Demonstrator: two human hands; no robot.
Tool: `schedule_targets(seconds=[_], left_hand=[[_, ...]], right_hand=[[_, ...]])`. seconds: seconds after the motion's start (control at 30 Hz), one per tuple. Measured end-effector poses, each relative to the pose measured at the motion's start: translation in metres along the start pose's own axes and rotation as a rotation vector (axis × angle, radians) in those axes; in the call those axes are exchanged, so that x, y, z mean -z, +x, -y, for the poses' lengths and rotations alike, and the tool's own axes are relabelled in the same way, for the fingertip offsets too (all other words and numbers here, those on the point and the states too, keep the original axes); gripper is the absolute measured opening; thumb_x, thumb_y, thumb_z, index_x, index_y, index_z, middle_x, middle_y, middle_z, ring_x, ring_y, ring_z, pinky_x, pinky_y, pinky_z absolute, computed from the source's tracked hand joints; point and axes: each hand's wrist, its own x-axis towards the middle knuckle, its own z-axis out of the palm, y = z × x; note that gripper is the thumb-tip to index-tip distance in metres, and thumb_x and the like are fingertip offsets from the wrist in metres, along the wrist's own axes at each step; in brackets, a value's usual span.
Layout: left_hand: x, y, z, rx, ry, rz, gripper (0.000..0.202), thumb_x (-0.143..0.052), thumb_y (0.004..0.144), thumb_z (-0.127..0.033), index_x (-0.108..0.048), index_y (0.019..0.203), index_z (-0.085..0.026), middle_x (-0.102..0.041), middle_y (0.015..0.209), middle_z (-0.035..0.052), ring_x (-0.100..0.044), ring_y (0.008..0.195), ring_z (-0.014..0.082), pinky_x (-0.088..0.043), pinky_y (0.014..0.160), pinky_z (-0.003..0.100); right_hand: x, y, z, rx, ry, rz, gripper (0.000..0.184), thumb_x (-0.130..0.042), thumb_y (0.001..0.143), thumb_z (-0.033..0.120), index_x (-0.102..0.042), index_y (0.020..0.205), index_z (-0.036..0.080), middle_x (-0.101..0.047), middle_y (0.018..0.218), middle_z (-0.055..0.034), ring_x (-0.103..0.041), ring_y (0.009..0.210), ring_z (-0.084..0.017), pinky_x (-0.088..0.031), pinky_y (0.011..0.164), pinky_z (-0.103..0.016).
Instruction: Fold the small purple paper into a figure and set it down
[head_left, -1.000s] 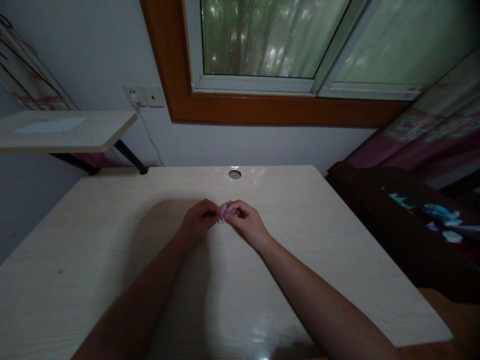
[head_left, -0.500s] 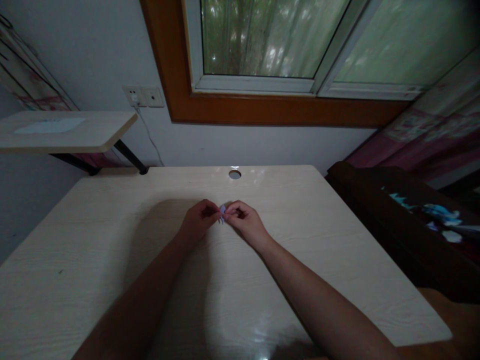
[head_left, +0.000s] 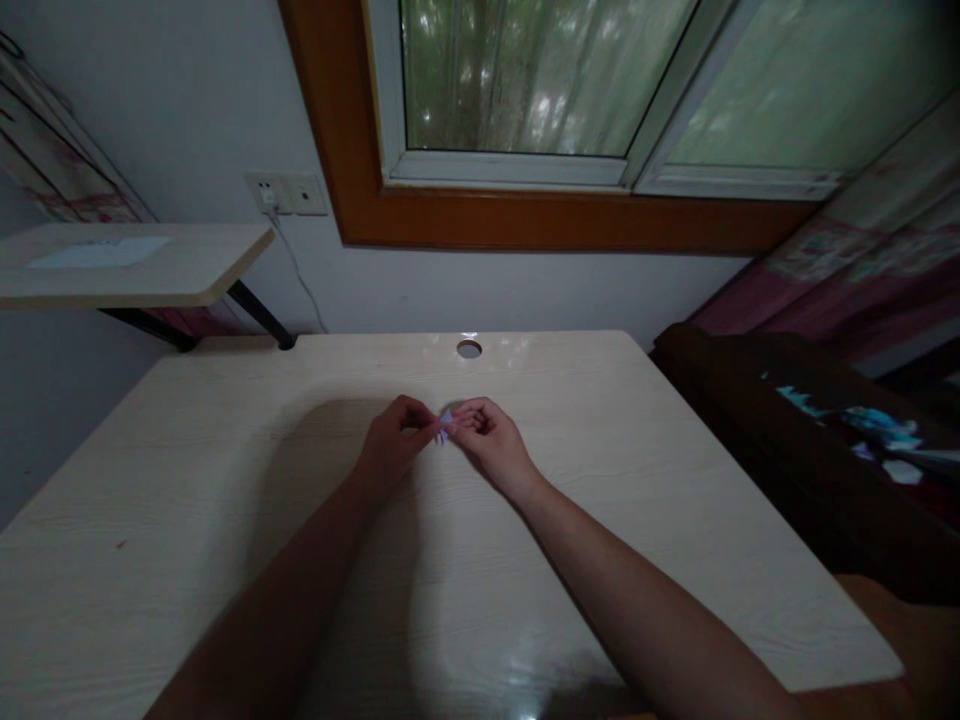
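Note:
A small folded piece of pale purple paper [head_left: 445,424] is pinched between my two hands, over the far middle part of the light wooden desk [head_left: 600,430]. My left hand [head_left: 394,436] grips its left side with thumb and forefinger. On the other side, the thumb and fingers of my right hand [head_left: 491,440] close on the paper. Pointed tips of it stick out above and below my fingertips. Its exact folded shape is too small to make out, and my fingers cover part of it.
A cable hole [head_left: 469,349] lies near the desk's back edge. At the left, a raised shelf [head_left: 217,275] on black legs carries a paper sheet [head_left: 101,252]. A white cable [head_left: 296,270] hangs from the wall socket [head_left: 286,194]. Dark furniture [head_left: 750,430] stands at the right.
Both hands stay almost in place, still pinching the paper. My fingers have shifted slightly, and the paper is turned a little between them.

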Motion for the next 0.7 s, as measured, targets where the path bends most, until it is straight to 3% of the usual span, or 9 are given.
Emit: schedule_targets(seconds=[0.43, 0.7], left_hand=[[-0.0001, 0.0003, -0.0029, 0.053, -0.185, 0.020, 0.032, -0.080, 0.071, -0.026, -0.054, 0.089, -0.019, -0.060, 0.074, -0.0026, -0.062, 0.069, 0.0118, -0.050, 0.067, 0.024], [0.0002, 0.0009, -0.0015, 0.059, -0.171, -0.005, 0.033, -0.080, 0.071, -0.030, -0.053, 0.085, -0.019, -0.060, 0.074, -0.0021, -0.061, 0.069, 0.0120, -0.049, 0.065, 0.023]], right_hand=[[-0.0001, -0.0001, 0.0033, -0.069, 0.079, -0.002, 0.035, -0.088, 0.063, 0.035, -0.064, 0.083, 0.020, -0.068, 0.077, 0.0001, -0.061, 0.070, -0.012, -0.049, 0.070, -0.027], [-0.0003, -0.0027, 0.0041, -0.035, 0.004, -0.004, 0.028, -0.083, 0.070, 0.035, -0.069, 0.090, 0.020, -0.069, 0.080, -0.0012, -0.062, 0.072, -0.014, -0.050, 0.072, -0.028]])
